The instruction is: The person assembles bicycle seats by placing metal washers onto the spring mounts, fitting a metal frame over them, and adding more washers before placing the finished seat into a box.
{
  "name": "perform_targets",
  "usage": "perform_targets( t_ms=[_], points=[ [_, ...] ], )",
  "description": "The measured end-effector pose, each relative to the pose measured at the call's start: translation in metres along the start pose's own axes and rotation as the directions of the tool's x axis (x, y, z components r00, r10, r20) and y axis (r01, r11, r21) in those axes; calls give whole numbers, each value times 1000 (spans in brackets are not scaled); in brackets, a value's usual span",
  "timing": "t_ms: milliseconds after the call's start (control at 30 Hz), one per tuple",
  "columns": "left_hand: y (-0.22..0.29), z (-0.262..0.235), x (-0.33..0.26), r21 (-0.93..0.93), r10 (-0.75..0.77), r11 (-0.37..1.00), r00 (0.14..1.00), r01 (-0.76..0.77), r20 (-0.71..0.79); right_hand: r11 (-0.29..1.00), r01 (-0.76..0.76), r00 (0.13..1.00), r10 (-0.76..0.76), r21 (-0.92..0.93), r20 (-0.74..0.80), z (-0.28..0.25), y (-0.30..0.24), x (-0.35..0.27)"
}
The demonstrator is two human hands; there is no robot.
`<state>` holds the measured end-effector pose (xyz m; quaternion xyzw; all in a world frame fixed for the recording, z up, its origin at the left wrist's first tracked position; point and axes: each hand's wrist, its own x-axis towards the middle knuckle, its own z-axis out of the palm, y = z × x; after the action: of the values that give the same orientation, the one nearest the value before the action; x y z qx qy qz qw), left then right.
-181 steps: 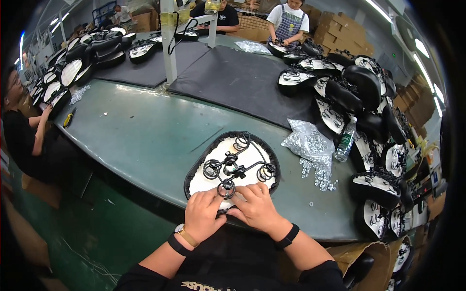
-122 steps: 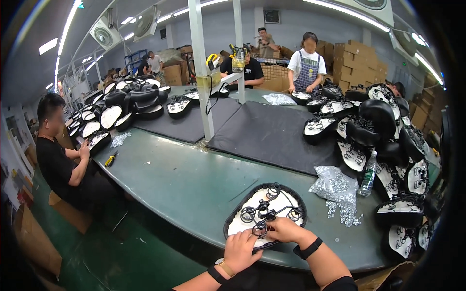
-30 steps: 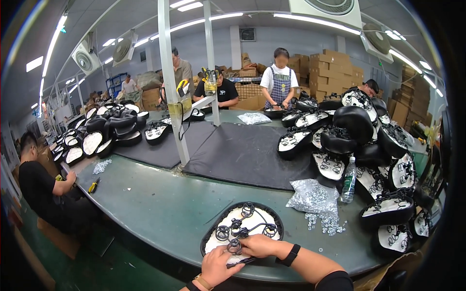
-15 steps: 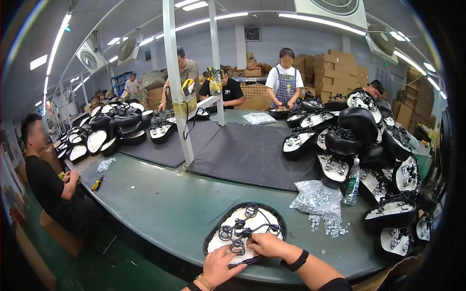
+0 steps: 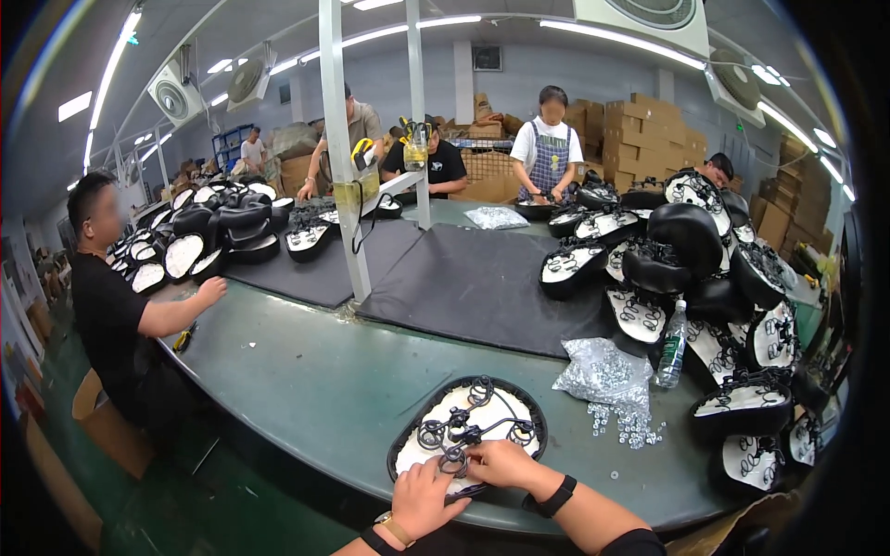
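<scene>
An upside-down black bicycle saddle (image 5: 408,428) lies on the green table in front of me, its pale underside up. Black coil springs and a wire frame (image 5: 476,434) are fitted across it. My left hand (image 5: 425,500) grips the saddle's near left edge, its fingertips beside the nearest coil. On the other side of that coil is my right hand (image 5: 505,463), fingers bent and pressed together low against the spring frame. Whatever small part those fingertips may hold is hidden. A clear plastic bag of metal nuts (image 5: 604,369) lies beyond my right hand, with loose nuts (image 5: 630,428) spilled beside it.
A water bottle (image 5: 672,345) stands beside the bag. Saddles are heaped on the right (image 5: 684,243) and far left (image 5: 185,255). A metal post (image 5: 339,157) rises from the table beside black mats (image 5: 473,287). Yellow-handled pliers (image 5: 185,337) lie near a co-worker (image 5: 111,287) at left.
The co-worker at left has leaned in and stretched an arm over the table; the small pile of nuts there no longer shows. My hands stay at the same coil, with slight shifts of the fingers.
</scene>
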<state>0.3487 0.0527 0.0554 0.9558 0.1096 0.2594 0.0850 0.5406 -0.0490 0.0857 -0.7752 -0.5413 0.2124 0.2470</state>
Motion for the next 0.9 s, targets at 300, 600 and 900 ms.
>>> perform_targets(
  t_ms=[300, 600, 900],
  points=[
    [-18, -14, 10, -269, 11, 963, 999, 0, 39, 940, 41, 960, 57, 340, -274, -36, 6, -27],
    [-14, -7, 3, -249, -14, 968, 1000, 14, 3, 973, 209, 923, -228, -96, -311, -8, 12, -22],
    [-12, -9, 2, -280, -40, 959, 999, 45, 26, 986, 161, 933, -139, 42, -332, 5, 13, -13]
  ],
)
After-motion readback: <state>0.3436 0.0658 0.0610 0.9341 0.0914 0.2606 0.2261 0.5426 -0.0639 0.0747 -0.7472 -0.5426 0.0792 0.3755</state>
